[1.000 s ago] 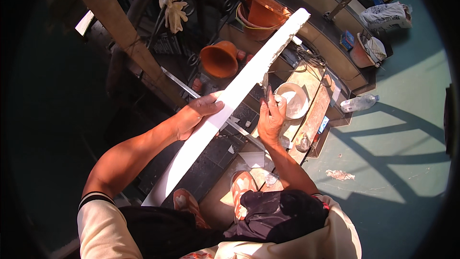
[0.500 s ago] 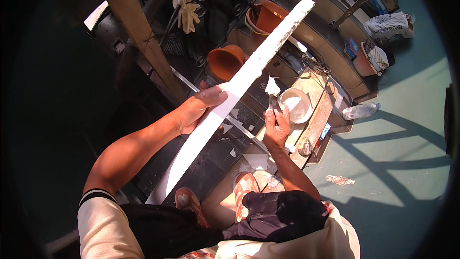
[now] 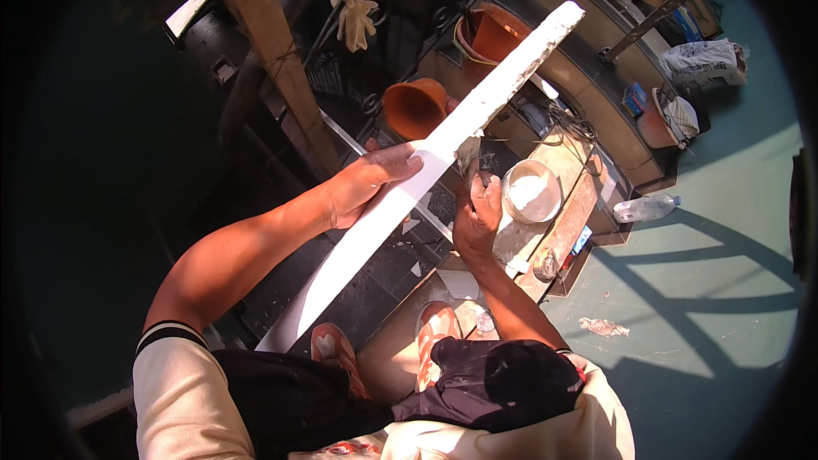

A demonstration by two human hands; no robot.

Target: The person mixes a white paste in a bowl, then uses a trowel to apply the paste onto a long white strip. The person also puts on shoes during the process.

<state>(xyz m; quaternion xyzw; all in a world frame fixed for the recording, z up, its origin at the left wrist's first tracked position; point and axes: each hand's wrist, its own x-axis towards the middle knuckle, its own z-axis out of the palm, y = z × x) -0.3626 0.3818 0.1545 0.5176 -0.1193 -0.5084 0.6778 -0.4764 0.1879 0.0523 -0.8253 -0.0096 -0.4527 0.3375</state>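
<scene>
A long white strip of moulding [image 3: 345,260] slants from my lower left to the far right. My left hand [image 3: 375,186] is closed around its middle, thumb on the upper face. Rough white paste [image 3: 545,38] lines its right edge toward the far end. My right hand [image 3: 479,213] grips a small putty knife [image 3: 468,156], its blade at the strip's right edge beside my left hand; the strip partly hides the blade tip. Just right of that hand, a round white bowl [image 3: 518,212] with white paste stands on a wooden plank [image 3: 573,192].
An orange bucket [image 3: 411,109] and another orange tub [image 3: 497,32] sit beyond the strip. Pale gloves [image 3: 354,15] hang on the dark railing. A wooden post [image 3: 271,43] rises at left. A plastic bottle [image 3: 648,208] lies on the green floor, right.
My right hand has moved left and away from me, bringing the putty knife with its paste from beside the bowl to the strip's edge. My left hand keeps its hold.
</scene>
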